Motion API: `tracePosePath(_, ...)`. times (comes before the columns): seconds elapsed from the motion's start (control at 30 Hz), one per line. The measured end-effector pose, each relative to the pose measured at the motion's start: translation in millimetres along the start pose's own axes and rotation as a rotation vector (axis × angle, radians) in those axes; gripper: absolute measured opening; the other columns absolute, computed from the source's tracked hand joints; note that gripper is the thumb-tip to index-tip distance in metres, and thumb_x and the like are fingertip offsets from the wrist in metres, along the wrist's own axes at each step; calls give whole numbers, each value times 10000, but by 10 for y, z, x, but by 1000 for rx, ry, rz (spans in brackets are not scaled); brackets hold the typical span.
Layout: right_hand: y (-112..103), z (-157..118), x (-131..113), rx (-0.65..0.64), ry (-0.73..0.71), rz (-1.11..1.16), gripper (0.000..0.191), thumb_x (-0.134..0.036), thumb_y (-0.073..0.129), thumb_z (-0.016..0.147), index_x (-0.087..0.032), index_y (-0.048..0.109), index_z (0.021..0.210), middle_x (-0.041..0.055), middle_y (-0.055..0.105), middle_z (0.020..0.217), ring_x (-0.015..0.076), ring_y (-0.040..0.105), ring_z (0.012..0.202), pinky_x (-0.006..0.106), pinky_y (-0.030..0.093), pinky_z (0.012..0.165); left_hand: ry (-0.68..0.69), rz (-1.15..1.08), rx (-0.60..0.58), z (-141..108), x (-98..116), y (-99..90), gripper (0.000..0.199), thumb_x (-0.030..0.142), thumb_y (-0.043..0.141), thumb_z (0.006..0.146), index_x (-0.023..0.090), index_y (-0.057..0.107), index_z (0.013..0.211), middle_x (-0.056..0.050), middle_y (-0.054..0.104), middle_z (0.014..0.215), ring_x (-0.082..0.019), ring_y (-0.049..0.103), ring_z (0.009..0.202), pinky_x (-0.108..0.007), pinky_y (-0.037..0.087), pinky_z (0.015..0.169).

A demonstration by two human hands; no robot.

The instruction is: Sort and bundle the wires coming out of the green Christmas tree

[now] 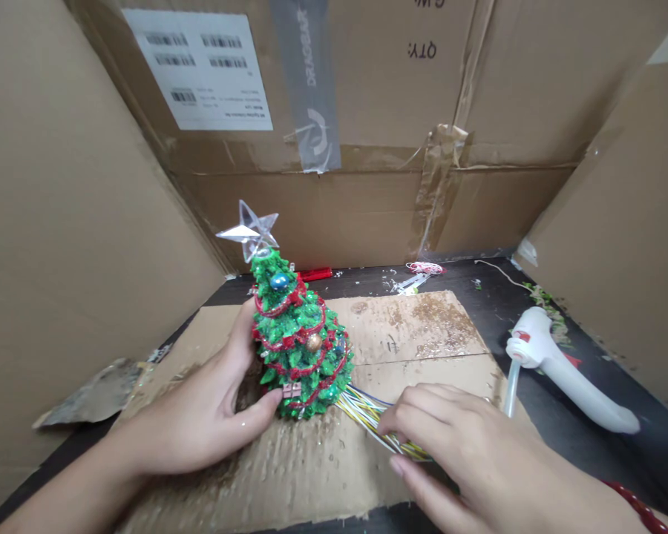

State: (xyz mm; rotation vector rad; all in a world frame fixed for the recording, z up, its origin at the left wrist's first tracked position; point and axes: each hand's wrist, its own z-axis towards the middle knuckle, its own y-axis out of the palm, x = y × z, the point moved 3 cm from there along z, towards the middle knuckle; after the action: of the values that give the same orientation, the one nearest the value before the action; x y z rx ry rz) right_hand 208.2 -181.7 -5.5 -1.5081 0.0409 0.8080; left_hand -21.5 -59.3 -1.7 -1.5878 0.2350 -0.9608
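A small green Christmas tree figurine (306,337) leans slightly left on the cardboard sheet. Red garlands, small baubles and a tiny pink gift box (291,390) decorate it, with a clear star (250,228) on top. My left hand (217,404) grips the tree from its left side; the thumb is by the gift box and the other fingers are mostly hidden behind. From the tree's lower right runs a bundle of white, yellow and blue wires (361,411). Over these wires lies my right hand (445,437), fingers bent, thumb apart from them.
A white hot glue gun (562,371) with a clear glue stick lies at the right. The worn cardboard sheet (423,326) covers the dark table. Toward the back are a red object (315,274) and pink-white string (426,268). Cardboard walls (367,215) enclose the space.
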Motion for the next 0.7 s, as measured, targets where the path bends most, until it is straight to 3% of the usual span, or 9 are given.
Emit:
tracePosePath(0.37, -20, 6, -7, 10, -12, -15, 169, -127, 475, 867, -141, 624, 945, 40, 608, 886, 158, 556, 787, 282, 429, 709, 28, 25, 34, -19, -54, 34, 941, 457, 455, 836, 348, -266, 1431, -38, -131, 1581, -323, 134, 1480, -568, 181, 1174)
tracePosePath(0.53, -30, 3, -5, 32, -25, -14, 141, -138, 480, 864, -141, 615, 907, 34, 600, 852, 148, 541, 745, 270, 413, 662, 102, 79, 51, -23, -48, 25, 894, 442, 388, 872, 347, -323, 1404, -72, -77, 1586, -355, 182, 1462, -619, 265, 1109)
tracePosePath(0.7, -21, 2, 2, 22, -20, -9, 158, -135, 474, 867, -146, 619, 930, 30, 604, 875, 149, 548, 769, 276, 416, 694, 155, 75, 80, 2, 5, -5, 940, 430, 454, 855, 273, -255, 1451, -105, 60, 1585, -330, 308, 1419, -533, 366, 1111)
